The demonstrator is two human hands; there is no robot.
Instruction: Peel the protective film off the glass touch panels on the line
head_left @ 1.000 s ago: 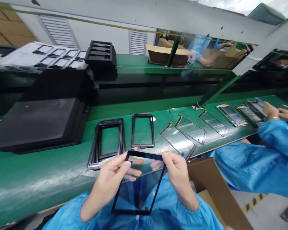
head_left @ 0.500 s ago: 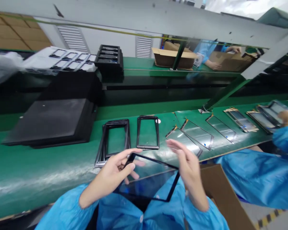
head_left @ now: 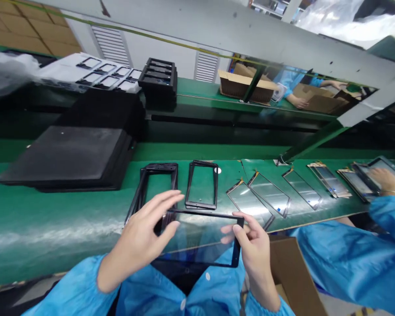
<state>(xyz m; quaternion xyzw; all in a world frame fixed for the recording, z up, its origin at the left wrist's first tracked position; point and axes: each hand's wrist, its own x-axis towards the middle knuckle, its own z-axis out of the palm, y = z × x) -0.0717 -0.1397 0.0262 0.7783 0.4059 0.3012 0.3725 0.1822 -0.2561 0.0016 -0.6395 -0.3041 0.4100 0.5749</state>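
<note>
A clear glass touch panel with a black border (head_left: 197, 262) is held level in front of my blue smock. My right hand (head_left: 255, 243) pinches its right end, thumb on top and fingers visible through the glass beneath. Over the left end is my left hand (head_left: 145, 232), its fingers stretched out and the thumb apart; whether it touches the panel I cannot tell. Just beyond the panel lie a stack of black frames (head_left: 176, 182) and a smaller stack of black frames (head_left: 216, 186), the nearer parts of the first hidden by my left hand.
Several clear panels (head_left: 303, 188) with orange flex tabs lie on the green bench (head_left: 52, 232) at right. A co-worker's hand (head_left: 386, 180) touches panels farther right. Black foam sheets (head_left: 72, 151) are stacked at left. An open cardboard box (head_left: 296, 272) stands below the bench edge.
My left hand has let go of the panel's left end and its fingers have spread. My right hand, open before, now grips the right end. The camera view has shifted slightly.
</note>
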